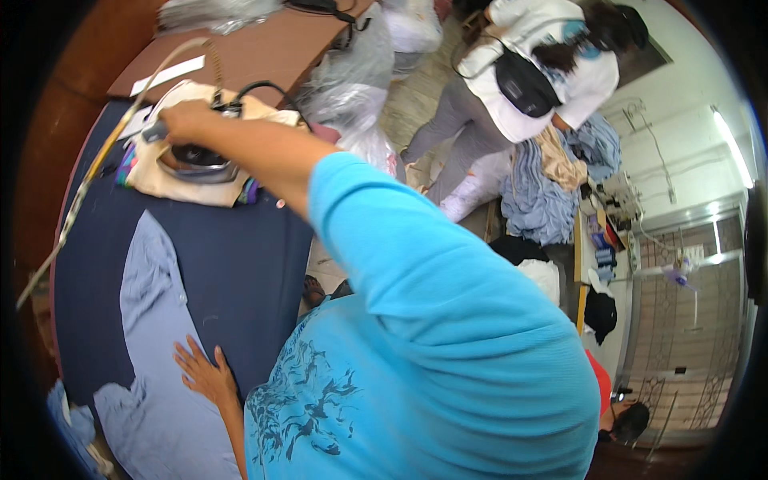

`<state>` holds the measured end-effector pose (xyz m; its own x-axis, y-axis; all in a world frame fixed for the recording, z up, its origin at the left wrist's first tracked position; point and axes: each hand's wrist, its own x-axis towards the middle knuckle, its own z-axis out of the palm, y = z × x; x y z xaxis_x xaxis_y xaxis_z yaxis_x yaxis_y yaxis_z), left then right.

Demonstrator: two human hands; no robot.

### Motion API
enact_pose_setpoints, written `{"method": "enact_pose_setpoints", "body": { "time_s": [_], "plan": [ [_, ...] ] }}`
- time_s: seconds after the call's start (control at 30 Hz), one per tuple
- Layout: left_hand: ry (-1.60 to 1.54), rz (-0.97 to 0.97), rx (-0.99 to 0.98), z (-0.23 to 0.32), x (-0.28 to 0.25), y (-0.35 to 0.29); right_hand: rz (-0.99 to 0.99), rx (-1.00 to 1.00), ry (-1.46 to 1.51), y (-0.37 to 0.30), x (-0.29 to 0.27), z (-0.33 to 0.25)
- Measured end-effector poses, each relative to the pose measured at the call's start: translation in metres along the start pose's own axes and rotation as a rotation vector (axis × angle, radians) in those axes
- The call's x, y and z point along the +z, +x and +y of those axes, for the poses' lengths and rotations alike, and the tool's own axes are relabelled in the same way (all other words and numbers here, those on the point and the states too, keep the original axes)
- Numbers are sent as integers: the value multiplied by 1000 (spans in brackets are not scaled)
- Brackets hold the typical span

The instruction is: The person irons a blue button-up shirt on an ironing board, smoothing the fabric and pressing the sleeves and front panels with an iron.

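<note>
A workroom holds a padded table (256, 264) covered in dark blue cloth. The right hand (186, 122), arm stretched far forward in a bright blue sleeve, is closed around the handle of an iron (196, 160). The iron sits flat under the grip on a cream pad (192, 188) at the table's far end, its length running left to right. The left hand (204, 372) presses open-fingered on a grey garment (152, 320) stretched lengthwise near the body.
</note>
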<state>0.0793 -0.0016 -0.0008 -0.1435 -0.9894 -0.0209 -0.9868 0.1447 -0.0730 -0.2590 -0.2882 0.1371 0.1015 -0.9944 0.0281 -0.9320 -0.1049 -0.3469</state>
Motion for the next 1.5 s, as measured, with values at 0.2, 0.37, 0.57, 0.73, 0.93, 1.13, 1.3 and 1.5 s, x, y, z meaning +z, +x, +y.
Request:
{"method": "enact_pose_setpoints", "body": {
  "time_s": [0.2,0.37,0.57,0.73,0.93,1.13,1.3,1.5],
  "plan": [
    [146,-114,-12,9,-2,14,536,-91,-31,21,35,20],
    [280,-239,-75,19,-17,19,778,-588,148,-103,23,6],
    [267,-118,-52,13,-4,16,649,19,467,-363,94,79],
    [213,-11,-17,7,12,11,710,911,746,-581,159,78],
    [354,86,-45,14,1,8,857,1200,848,-668,186,86],
    [184,225,-118,84,9,-7,1011,1087,932,-682,165,152],
    [150,179,-345,135,44,-4,896,1073,892,-705,140,213],
    [758,926,-133,152,26,-28,913,1066,823,-753,118,290]
  ]
}}
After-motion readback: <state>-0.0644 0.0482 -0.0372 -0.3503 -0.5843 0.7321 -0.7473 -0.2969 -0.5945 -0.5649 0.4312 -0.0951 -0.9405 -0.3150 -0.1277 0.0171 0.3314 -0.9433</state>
